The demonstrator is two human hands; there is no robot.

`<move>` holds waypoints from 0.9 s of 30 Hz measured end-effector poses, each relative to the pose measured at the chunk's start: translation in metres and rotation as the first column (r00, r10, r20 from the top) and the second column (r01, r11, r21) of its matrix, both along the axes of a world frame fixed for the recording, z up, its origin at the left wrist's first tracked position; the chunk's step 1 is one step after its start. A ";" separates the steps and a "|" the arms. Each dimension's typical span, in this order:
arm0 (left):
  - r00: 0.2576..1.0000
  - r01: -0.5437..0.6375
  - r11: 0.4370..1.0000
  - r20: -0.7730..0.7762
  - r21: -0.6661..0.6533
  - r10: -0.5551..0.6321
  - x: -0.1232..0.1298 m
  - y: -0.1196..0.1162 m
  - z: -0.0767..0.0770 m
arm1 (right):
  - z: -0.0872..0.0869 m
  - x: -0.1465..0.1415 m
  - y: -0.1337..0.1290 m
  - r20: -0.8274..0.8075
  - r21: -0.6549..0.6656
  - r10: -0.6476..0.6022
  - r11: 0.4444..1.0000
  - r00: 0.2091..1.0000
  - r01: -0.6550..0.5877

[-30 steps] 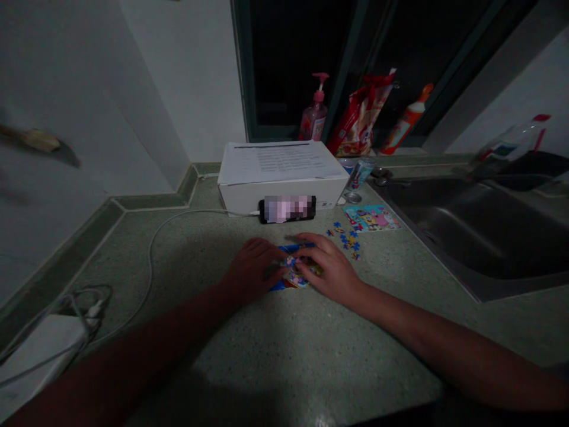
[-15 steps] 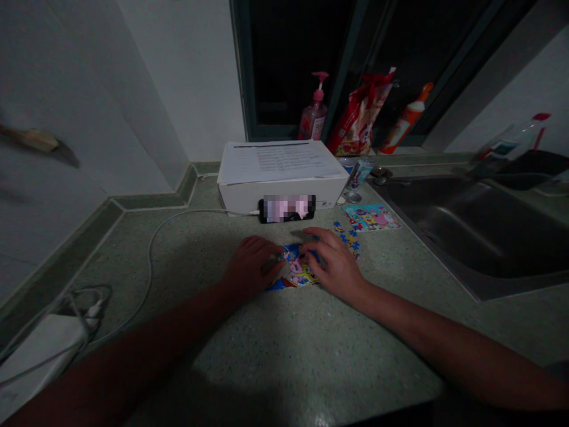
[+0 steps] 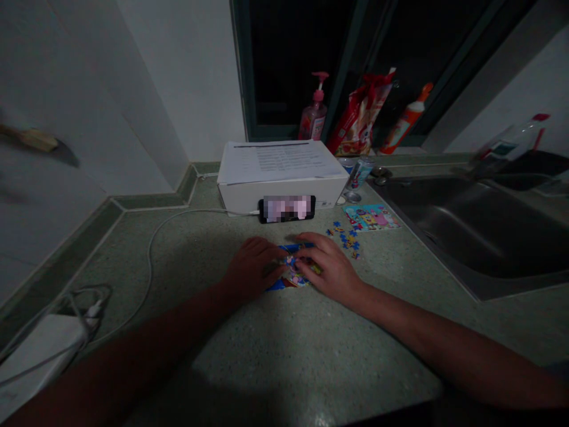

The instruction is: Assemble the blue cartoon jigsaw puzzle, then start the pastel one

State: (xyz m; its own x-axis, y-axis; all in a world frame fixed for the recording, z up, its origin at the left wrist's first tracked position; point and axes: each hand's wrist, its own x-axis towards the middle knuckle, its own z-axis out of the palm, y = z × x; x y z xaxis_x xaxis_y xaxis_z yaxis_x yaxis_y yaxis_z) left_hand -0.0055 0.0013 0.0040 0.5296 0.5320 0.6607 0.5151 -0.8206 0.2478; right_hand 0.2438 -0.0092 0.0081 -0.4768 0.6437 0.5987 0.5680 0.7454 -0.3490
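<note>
A colourful, partly assembled jigsaw puzzle (image 3: 288,281) lies on the green speckled counter, partly covered by both hands. At its left side is my left hand (image 3: 254,268), fingers curled together over the edge, closed on something I cannot make out. My right hand (image 3: 331,268) reaches over the right part of the puzzle, its thumb and fingers apart and the fingertips near the middle. Loose puzzle pieces (image 3: 350,240) lie just beyond the right hand. Behind them is a bright picture card (image 3: 372,217).
A phone (image 3: 287,209) with a white cable leans on a white box (image 3: 275,178) topped with paper. To the right is a steel sink (image 3: 489,231). A white power strip (image 3: 44,350) lies at lower left. Bottles and a red bag (image 3: 360,115) stand by the window.
My right hand has moved left over the puzzle, closer to my left hand, uncovering a few loose pieces behind it. My left hand has shifted slightly right.
</note>
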 end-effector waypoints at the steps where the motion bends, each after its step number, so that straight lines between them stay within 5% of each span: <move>1: 1.000 0.003 1.000 -0.003 -0.003 -0.003 0.000 0.000 0.000 | 0.000 0.000 0.000 -0.001 0.002 0.004 1.000 1.000 -0.004; 27: 1.000 -0.007 0.997 -0.029 -0.079 0.005 0.000 -0.001 0.000 | 0.006 0.000 -0.003 -0.006 -0.006 0.026 1.000 1.000 -0.026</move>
State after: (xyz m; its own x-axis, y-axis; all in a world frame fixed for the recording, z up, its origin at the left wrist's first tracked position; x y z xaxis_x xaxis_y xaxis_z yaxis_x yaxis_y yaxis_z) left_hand -0.0055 -0.0001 0.0040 0.5448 0.5851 0.6007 0.5276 -0.7959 0.2969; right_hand 0.2438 -0.0125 0.0140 -0.4900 0.6345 0.5977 0.5467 0.7578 -0.3563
